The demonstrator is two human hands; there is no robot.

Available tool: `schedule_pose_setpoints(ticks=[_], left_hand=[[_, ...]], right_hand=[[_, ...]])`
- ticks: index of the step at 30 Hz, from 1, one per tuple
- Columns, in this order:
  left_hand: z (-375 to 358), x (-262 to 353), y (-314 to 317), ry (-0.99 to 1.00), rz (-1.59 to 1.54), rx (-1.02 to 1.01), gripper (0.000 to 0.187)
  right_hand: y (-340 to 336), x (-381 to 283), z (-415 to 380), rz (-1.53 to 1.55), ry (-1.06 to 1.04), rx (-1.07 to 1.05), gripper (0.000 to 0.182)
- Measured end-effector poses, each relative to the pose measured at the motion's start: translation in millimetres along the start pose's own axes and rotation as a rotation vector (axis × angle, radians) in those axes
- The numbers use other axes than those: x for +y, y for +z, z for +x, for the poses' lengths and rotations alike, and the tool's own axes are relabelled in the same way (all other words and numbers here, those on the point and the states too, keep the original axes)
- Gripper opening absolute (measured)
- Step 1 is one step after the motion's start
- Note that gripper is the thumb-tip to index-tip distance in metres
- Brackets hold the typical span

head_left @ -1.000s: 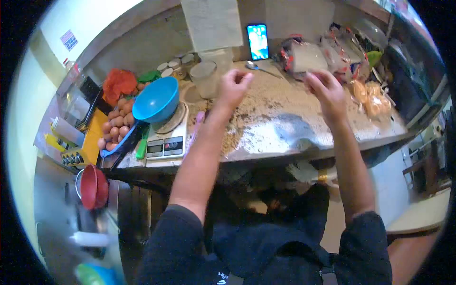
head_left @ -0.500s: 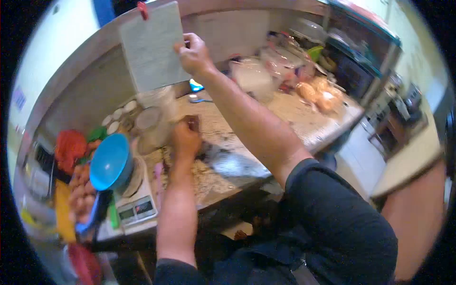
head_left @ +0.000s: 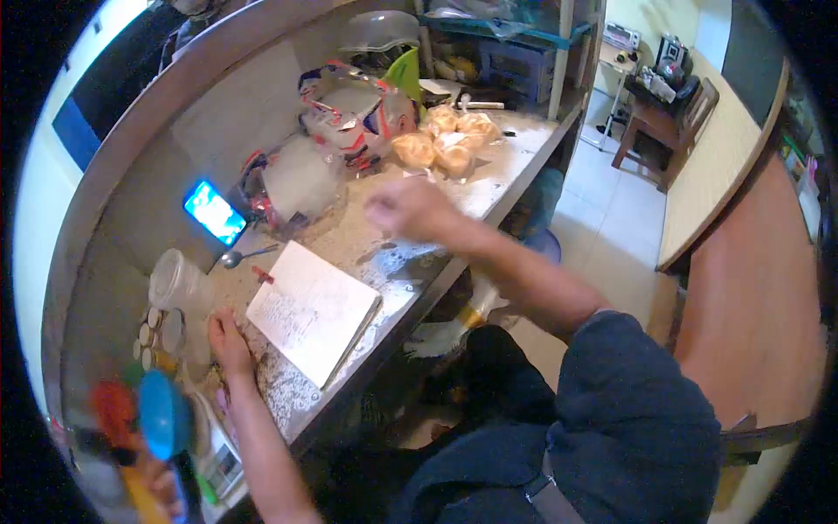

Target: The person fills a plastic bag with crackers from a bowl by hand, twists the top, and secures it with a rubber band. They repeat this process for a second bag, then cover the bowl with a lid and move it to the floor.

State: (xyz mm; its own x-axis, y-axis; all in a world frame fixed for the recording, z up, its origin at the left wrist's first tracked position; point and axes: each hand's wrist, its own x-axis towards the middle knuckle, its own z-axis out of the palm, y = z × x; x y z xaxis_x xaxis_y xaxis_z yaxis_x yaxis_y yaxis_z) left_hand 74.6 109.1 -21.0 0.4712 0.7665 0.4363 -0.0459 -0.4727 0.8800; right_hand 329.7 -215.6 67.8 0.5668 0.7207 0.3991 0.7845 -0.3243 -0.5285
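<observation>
A notebook [head_left: 316, 310] with handwritten lines lies on the worktop, a red clip [head_left: 263, 275] at its edge. My left hand [head_left: 230, 346] rests just left of it, beside the clear plastic tubs; its fingers look loosely apart with nothing seen in them. Smeared by motion, my right hand [head_left: 412, 210] hovers over the worktop beyond the notebook, apart from it. Its fingers look bent, but whether anything is in them cannot be made out. A lit phone [head_left: 215, 213] leans against the back wall, with a spoon [head_left: 232, 258] lying near it.
Clear-wrapped packages [head_left: 301, 182] and bagged orange-yellow rounds [head_left: 454, 144] stand farther along the floury worktop [head_left: 384, 260]. At the near left are a blue bowl [head_left: 164, 414], a white scale [head_left: 223, 458] and several small jars [head_left: 148, 336]. A chair [head_left: 668, 131] stands beyond.
The notebook, earlier held up by my right hand, now lies on the worktop. That hand has let go and moved away. My view has turned rightward, and the phone shows fully.
</observation>
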Motion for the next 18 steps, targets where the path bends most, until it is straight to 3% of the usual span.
schedule_pose_setpoints(ticks=[1, 2, 3, 4, 6, 7, 8, 9, 10, 11, 14, 15, 16, 17, 18], left_hand=[[0.5, 5.2, 6.5, 0.0, 0.011, -0.009, 0.025], [-0.1, 10.3, 10.1, 0.082, 0.242, -0.05, 0.025], [-3.1, 13.1, 11.1, 0.16, 0.475, -0.085, 0.026], [-2.7, 16.0, 15.8, 0.061, 0.44, -0.105, 0.025], [1.4, 10.1, 16.1, 0.129, 0.497, -0.156, 0.024], [2.4, 7.4, 12.6, 0.15, 0.518, -0.136, 0.023], [-3.2, 23.2, 17.8, 0.099, 0.488, -0.122, 0.024], [1.7, 6.0, 10.3, 0.16, 0.483, -0.105, 0.024], [-9.1, 35.2, 16.8, 0.102, 0.544, -0.076, 0.024], [0.3, 1.5, 8.4, 0.146, 0.503, -0.054, 0.025], [-1.0, 13.4, 11.3, 0.1, 0.439, -0.073, 0.027], [1.8, 9.1, 11.9, 0.089, 0.445, -0.062, 0.027], [4.7, 2.8, 10.8, 0.111, 0.447, -0.035, 0.026], [4.5, -0.9, 9.1, 0.133, 0.447, -0.006, 0.025], [1.8, 7.0, 8.0, 0.224, 0.455, 0.013, 0.022]], right_hand=[[-19.0, 41.3, 4.9, 0.179, 0.049, 0.202, 0.023], [-54.0, 73.6, 6.2, 0.029, 0.139, 0.367, 0.025], [-81.6, 114.9, 6.1, 0.147, 0.077, 0.512, 0.026], [-92.6, 183.5, 21.3, -0.057, 0.093, 0.685, 0.029], [-125.5, 199.1, 13.5, -0.192, 0.504, 0.2, 0.043], [-114.9, 280.5, 22.8, -0.019, 0.61, 0.133, 0.047], [-118.5, 249.9, 11.3, -0.372, 0.381, 0.071, 0.039], [-111.7, 300.5, 19.7, -0.374, 0.16, 0.11, 0.028], [-108.6, 303.1, 20.5, -0.339, 0.2, 0.148, 0.022], [-108.0, 319.1, 20.6, -0.354, 0.144, 0.188, 0.023], [-141.8, 320.5, 17.0, -0.512, 0.274, 0.165, 0.023], [-163.0, 359.0, 9.5, -0.488, 0.187, 0.209, 0.026], [-179.3, 341.2, -5.3, -0.483, 0.32, 0.255, 0.029], [-198.0, 348.3, -13.9, -0.673, 0.388, 0.251, 0.032], [-210.4, 361.7, -31.6, -0.519, 0.33, 0.362, 0.032]])
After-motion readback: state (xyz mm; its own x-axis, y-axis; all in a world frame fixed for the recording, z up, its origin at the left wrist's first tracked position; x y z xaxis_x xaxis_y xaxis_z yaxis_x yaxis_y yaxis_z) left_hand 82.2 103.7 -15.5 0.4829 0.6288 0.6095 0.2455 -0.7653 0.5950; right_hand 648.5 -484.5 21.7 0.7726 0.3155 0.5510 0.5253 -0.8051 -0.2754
